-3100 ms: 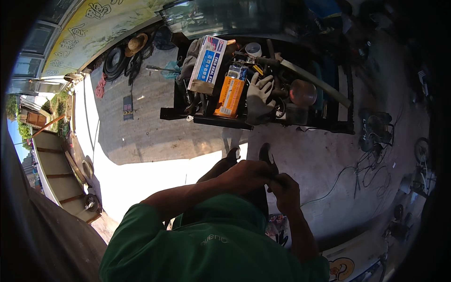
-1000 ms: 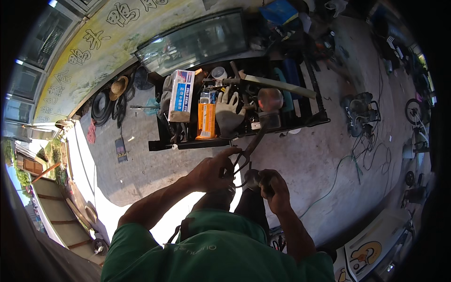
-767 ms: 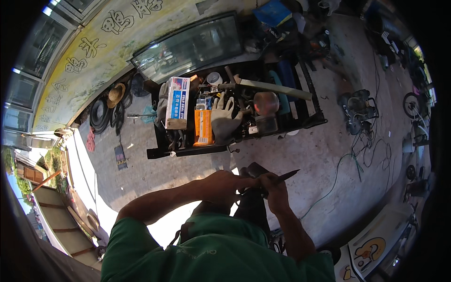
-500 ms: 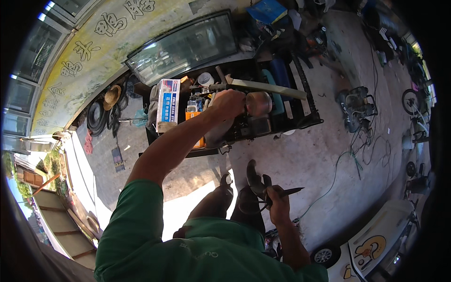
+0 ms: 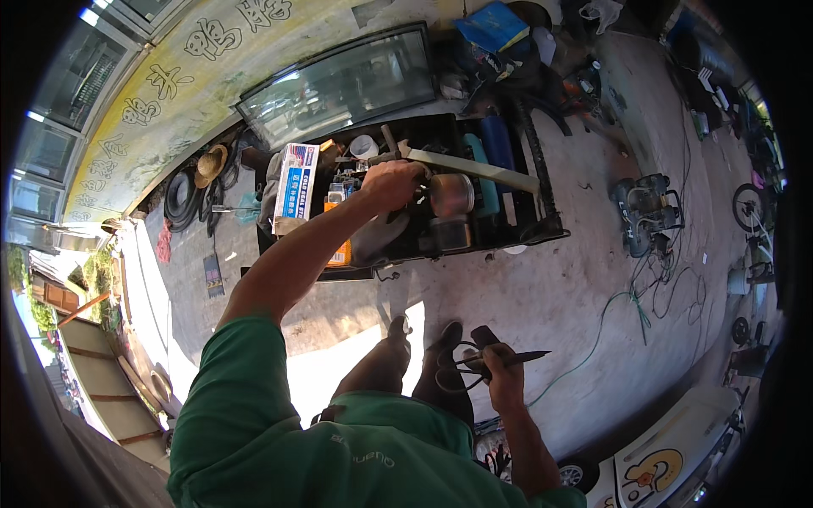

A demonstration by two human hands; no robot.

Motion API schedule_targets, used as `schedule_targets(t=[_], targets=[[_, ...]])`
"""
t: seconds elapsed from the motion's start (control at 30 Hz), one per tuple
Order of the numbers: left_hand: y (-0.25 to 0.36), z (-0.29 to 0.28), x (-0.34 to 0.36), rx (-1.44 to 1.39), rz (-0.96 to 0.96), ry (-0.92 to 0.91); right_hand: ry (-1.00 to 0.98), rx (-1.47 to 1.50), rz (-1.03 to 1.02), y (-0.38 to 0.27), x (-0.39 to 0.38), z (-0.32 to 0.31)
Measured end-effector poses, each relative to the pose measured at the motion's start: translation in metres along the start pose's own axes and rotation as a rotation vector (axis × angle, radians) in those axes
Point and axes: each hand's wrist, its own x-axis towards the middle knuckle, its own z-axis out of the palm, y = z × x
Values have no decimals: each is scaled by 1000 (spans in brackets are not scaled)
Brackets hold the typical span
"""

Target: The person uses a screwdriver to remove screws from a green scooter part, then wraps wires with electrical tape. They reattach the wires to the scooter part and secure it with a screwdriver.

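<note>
My left hand (image 5: 391,184) reaches into the black tool bin (image 5: 550,231), fingers curled around something I cannot make out. Beside it lie a grey glove (image 5: 377,235), an orange box (image 5: 337,252), a long blue-and-white box (image 5: 295,182), a clear jar (image 5: 451,194) with reddish contents and a long pale wooden bar (image 5: 474,167). Down by my legs, my right hand (image 5: 506,372) is closed on a dark pointed tool (image 5: 529,356) with looped handles, possibly large scissors, along with a dark piece (image 5: 485,337) whose kind is unclear.
A glass panel (image 5: 339,80) leans by the painted wall (image 5: 127,152). Coiled hoses (image 5: 182,203) and a straw hat (image 5: 210,169) lie at left. A compressor-like machine (image 5: 644,216) with trailing cables stands at right. A white vehicle (image 5: 669,440) is at lower right.
My left hand has left the dark tool at waist level and moved forward into the bin. My right hand still grips that tool, low near my legs. The view has shifted slightly.
</note>
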Motion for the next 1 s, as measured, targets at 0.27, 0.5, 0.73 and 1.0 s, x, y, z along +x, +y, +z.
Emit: schedule_targets(t=[0.27, 0.5, 0.73, 1.0], targets=[[-16, -61, -221, -1497, -245, 393, -339, -400, 9, -10, 21, 59], [12, -7, -468, -1311, -496, 668, -880, -705, -168, 45, 14, 183], [21, 50, -639, -1114, -920, 966, -1350, -1314, -328, 179, -31, 349], [-77, 34, -890, -1712, -1054, 1463, -1696, -1307, -368, 344, -216, 565]])
